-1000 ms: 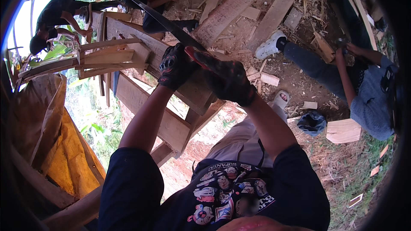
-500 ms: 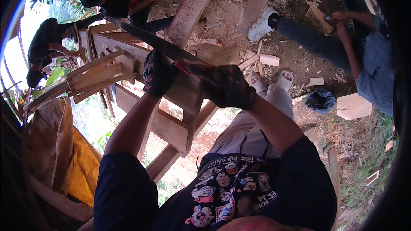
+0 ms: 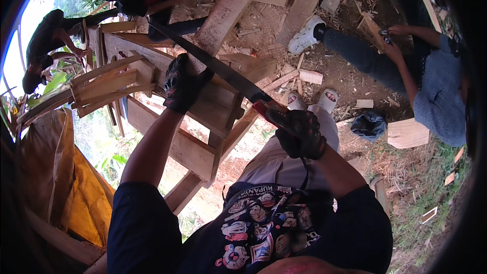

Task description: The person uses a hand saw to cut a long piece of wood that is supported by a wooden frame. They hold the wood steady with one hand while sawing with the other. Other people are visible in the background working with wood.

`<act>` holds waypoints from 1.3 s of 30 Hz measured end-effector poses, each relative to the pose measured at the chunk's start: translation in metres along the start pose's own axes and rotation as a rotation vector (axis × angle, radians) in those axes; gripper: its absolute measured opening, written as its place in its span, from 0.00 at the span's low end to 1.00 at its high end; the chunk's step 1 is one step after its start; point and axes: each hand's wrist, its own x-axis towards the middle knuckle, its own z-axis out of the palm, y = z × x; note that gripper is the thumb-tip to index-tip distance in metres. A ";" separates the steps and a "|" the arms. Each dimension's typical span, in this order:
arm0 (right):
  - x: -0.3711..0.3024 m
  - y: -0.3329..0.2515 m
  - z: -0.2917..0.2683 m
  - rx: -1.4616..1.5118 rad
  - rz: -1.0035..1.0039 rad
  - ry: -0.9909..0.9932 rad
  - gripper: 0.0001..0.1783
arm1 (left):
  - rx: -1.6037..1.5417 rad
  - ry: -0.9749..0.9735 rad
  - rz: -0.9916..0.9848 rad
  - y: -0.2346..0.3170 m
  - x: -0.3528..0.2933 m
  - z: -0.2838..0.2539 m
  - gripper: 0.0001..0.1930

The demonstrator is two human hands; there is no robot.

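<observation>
Here, the right hand (image 3: 300, 134) is wrapped round a saw (image 3: 218, 67). The left hand (image 3: 181, 85) is on some wood (image 3: 210, 105); I can't tell its grip. The open bag (image 3: 369, 125) looks dark inside.

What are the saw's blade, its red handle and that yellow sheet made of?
Saw blade: probably steel, dull and dark, thin with a toothed edge.
Red handle: plastic or painted wood; its bright red fits both.
Yellow sheet: likely plastic tarp, perhaps slightly shiny, with stiff-looking creases.

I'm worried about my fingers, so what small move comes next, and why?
I'd probably ease the left grip slightly back from the saw blade: its thumb looks very close to it while the right grip holds the saw's red handle.
</observation>
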 end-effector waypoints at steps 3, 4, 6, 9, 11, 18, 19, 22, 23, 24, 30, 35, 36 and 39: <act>0.016 -0.032 0.002 -0.010 0.067 -0.064 0.37 | -0.010 -0.041 -0.029 0.010 0.003 -0.010 0.38; 0.019 -0.040 0.008 -0.011 0.033 -0.011 0.36 | 0.004 -0.022 -0.034 0.008 0.001 -0.011 0.38; 0.020 -0.054 0.011 -0.049 0.006 0.046 0.33 | 0.022 0.017 -0.031 0.008 -0.002 -0.010 0.38; 0.015 -0.056 0.014 -0.625 -0.153 0.112 0.28 | -0.030 -0.018 -0.058 0.009 -0.003 -0.015 0.40; 0.018 -0.069 0.002 -0.487 -0.077 0.105 0.21 | -0.101 -0.046 -0.098 0.007 -0.006 -0.023 0.46; -0.067 -0.161 -0.057 -0.302 0.249 0.045 0.28 | -0.162 -0.030 -0.070 0.014 -0.001 -0.025 0.54; -0.086 -0.174 -0.070 -0.322 0.326 -0.016 0.28 | -0.198 -0.102 -0.102 0.012 -0.006 -0.031 0.56; -0.100 -0.234 -0.109 -0.512 0.332 0.005 0.30 | -0.162 0.047 -0.104 0.003 -0.016 -0.023 0.56; -0.095 -0.258 -0.122 -0.719 0.538 -0.154 0.28 | -0.244 0.035 -0.118 0.000 -0.018 -0.019 0.55; -0.102 -0.261 -0.124 -0.693 0.504 -0.031 0.27 | -0.280 -0.048 -0.123 -0.002 -0.015 -0.027 0.56; -0.128 -0.242 -0.143 -0.579 0.505 0.367 0.23 | -0.311 -0.328 0.004 -0.020 0.017 -0.043 0.58; -0.130 -0.248 -0.128 -0.558 0.493 0.478 0.23 | -0.136 -0.490 0.157 -0.035 0.032 -0.069 0.59; -0.135 -0.248 -0.126 -0.618 0.466 0.457 0.23 | -0.146 -0.466 0.131 -0.039 0.032 -0.066 0.59; -0.165 -0.238 -0.126 -0.729 0.499 0.482 0.20 | -0.167 -0.410 0.116 -0.039 0.028 -0.053 0.59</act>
